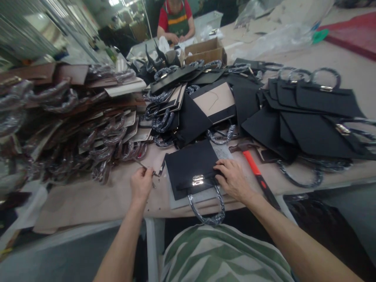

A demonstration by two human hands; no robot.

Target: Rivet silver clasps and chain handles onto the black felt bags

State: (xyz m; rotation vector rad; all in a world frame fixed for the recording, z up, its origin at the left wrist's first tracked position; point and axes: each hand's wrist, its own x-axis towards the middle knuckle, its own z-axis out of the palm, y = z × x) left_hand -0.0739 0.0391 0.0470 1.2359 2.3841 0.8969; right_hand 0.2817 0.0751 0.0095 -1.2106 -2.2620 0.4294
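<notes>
Black rectangular bag panel with a flap-like strip (190, 162) lies on a pale grey flat slab (174, 203), at the near middle of the beige-covered surface (117, 197). Its gold-coloured metal clasp (197, 180) faces up; its plastic-wrapped dark loop handle (209, 219) overhangs the near edge of the surface.

Left hand (142, 182): fingers clamped on a slim metal tool (139, 163), left of the panel and apart from it. Right hand (232, 176): fingers laid over the panel's right edge; whether they pinch it cannot be told.

A claw hammer with an orange-and-black handle (251, 162) lies just right of the right hand. Stacked black bag panels (320, 133) occupy the far right; a brown bag-panel pile (73, 117) stands at left.

Caution: light right-hand pressure could let the panel skew on the slab. A tool tip dragged across the panel could scratch the black face or clasp. A snag on the overhanging handle could pull the panel nearward. A rightward elbow swing could knock the hammer.
</notes>
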